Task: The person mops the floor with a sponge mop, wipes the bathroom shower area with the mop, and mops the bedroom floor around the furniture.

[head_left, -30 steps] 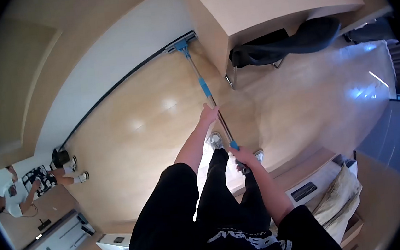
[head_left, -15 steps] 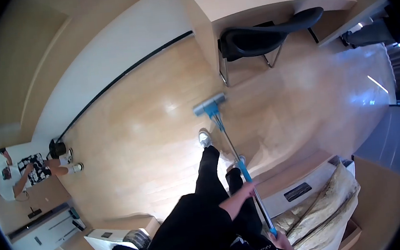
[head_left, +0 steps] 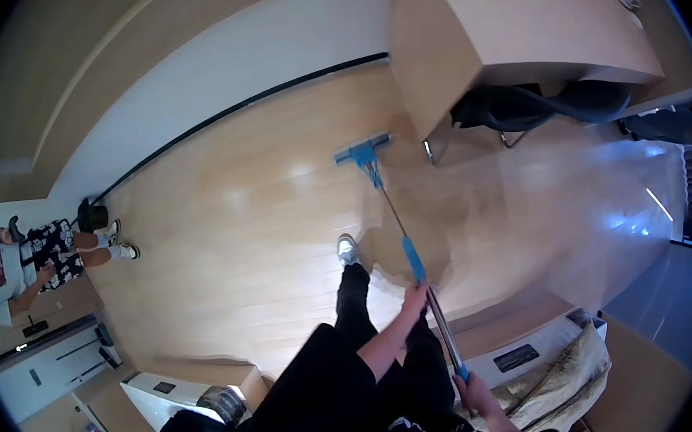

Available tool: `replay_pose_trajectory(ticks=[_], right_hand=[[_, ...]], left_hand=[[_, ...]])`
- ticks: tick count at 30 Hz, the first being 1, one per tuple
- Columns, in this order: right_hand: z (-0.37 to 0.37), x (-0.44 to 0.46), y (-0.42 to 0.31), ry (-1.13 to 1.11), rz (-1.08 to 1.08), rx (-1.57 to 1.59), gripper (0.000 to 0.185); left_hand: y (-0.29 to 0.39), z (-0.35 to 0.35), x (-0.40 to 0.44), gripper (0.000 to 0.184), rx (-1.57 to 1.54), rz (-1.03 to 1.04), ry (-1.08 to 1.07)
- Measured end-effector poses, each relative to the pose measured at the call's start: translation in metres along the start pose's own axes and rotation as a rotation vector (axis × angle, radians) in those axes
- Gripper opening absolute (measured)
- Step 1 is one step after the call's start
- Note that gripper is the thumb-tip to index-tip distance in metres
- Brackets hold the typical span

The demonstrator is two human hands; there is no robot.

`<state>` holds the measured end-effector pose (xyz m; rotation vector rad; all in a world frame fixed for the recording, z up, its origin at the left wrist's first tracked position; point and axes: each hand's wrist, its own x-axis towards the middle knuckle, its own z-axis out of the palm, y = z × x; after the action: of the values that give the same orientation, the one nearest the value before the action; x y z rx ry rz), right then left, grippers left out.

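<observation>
My right hand is nearest, gripping the mop close to the pole's end, I judge for push and steering; a crumpled cream cloth lies just to its right. A little farther out, my left hand is closed round the pole just behind the blue sleeve, spaced from the right, likely to bear weight and guide the angle. Beyond it, my shoe is planted left of the pole, probably for balance. The mop slants away and slightly left, its head set crosswise over the floor, which would cover a wide strip; how firmly it presses I can't tell. Farther right, a black chair is tucked under the worktop, seemingly to save room. At far left stands another person.
</observation>
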<state>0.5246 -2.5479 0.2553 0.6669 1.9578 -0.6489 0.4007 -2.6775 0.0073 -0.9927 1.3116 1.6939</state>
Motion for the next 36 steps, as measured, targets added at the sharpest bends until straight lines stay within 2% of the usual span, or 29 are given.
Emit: replay_pose_trajectory(ticks=[1,2,3,5,6,8,10,13,16,18,20,22,23,24,25,26,27,29,31,32,33,35,36], right_hand=[[-0.001,0.012,-0.031,0.014,-0.011,0.005,0.051],[0.007,0.037,-0.045,-0.031,-0.012,0.084,0.051],[0.017,0.072,-0.054,-0.074,-0.02,0.159,0.052],[0.018,0.124,-0.095,0.146,-0.161,-0.11,0.054],[0.023,0.155,-0.107,0.264,-0.249,-0.196,0.054],[-0.013,0.165,-0.19,-0.12,-0.073,0.099,0.055],[-0.017,0.184,-0.235,-0.109,-0.11,0.084,0.055],[0.018,0.175,-0.245,-0.081,-0.163,0.119,0.056],[0.042,0.147,-0.226,-0.101,-0.063,0.14,0.059],[0.043,0.114,-0.2,-0.058,-0.083,0.138,0.059],[0.086,0.136,-0.095,0.201,-0.191,-0.1,0.057],[0.076,0.076,-0.04,0.206,-0.138,-0.041,0.055],[0.08,0.062,0.008,-0.003,-0.093,0.107,0.051],[0.082,0.032,0.037,0.072,-0.105,-0.003,0.048],[0.075,-0.013,0.046,0.035,0.079,-0.059,0.047],[0.097,-0.024,0.106,-0.029,0.112,0.057,0.047],[0.087,-0.061,0.109,0.003,0.045,-0.019,0.048],[0.082,-0.104,0.13,-0.019,0.074,-0.065,0.052],[0.068,-0.116,0.116,-0.024,0.06,-0.06,0.052],[0.065,-0.12,0.105,-0.035,0.059,-0.048,0.053],[0.066,-0.119,0.093,-0.044,0.058,-0.032,0.053],[0.075,-0.098,0.058,-0.073,0.198,-0.191,0.049],[0.082,-0.09,0.033,0.021,0.062,-0.176,0.048]], left_hand=[[0.026,-0.024,0.013,0.026,0.011,0.044,0.024],[0.041,-0.052,0.033,0.028,-0.177,0.012,0.006],[0.074,-0.083,0.035,0.028,-0.167,-0.031,-0.019],[0.116,-0.13,0.03,0.024,-0.123,0.109,0.079],[0.134,-0.147,0.023,0.022,-0.137,0.114,0.114],[0.155,-0.175,0.005,0.024,-0.042,0.114,0.142],[0.157,-0.198,-0.001,0.025,-0.001,0.097,0.152],[0.139,-0.223,-0.017,0.024,0.135,0.05,0.132],[0.101,-0.222,-0.032,0.022,0.119,-0.055,0.157],[0.073,-0.21,-0.036,0.027,0.151,-0.148,0.097],[0.037,-0.182,-0.04,0.036,0.158,-0.189,0.019],[-0.008,-0.147,-0.047,0.04,0.153,-0.205,-0.032],[-0.031,-0.124,-0.05,0.043,0.195,-0.228,-0.056],[-0.052,-0.101,-0.053,0.046,0.235,-0.249,-0.082],[-0.076,-0.079,-0.057,0.049,0.273,-0.275,-0.109],[-0.096,-0.062,-0.064,0.046,0.265,-0.333,-0.187],[-0.114,-0.046,-0.069,0.044,0.256,-0.387,-0.263],[-0.141,-0.016,-0.087,0.034,0.032,-0.52,-0.219],[-0.15,-0.005,-0.113,0.025,-0.087,-0.483,-0.224],[-0.148,0.001,-0.118,0.02,-0.066,-0.408,-0.089],[-0.142,0.0,-0.11,0.02,-0.06,-0.41,-0.09],[-0.124,-0.019,-0.086,0.019,-0.088,-0.264,0.021],[-0.109,-0.037,-0.071,0.018,0.0,-0.191,0.031]])
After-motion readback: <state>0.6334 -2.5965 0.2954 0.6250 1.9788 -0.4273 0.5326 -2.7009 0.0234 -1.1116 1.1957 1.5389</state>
